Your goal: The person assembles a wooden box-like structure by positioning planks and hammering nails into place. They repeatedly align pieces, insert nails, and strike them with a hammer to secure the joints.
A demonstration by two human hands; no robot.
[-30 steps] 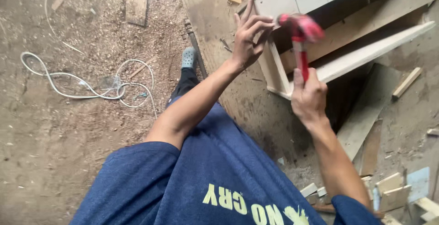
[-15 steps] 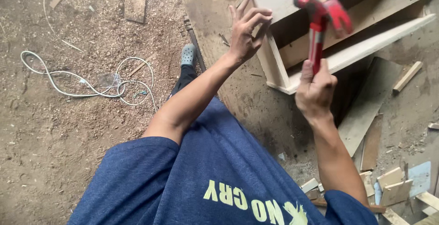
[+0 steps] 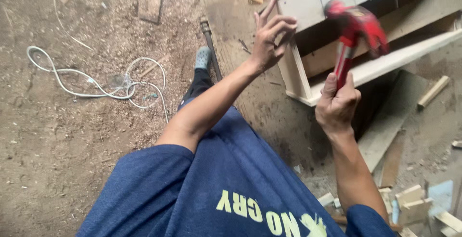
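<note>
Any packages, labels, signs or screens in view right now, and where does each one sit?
No packages, signs or screens in view.
Printed shirt: dark blue, bottom centre, yellow lettering across the cloth.
Pale blue flat piece: bottom right among the wood offcuts; too small to tell whether it is a label.

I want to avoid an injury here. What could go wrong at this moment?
The left hand rests its fingers on the corner of the pale wooden frame, close under the raised red hammer in the right hand; a stray blow could hit them. Wood offcuts on the floor might trip someone.
</note>
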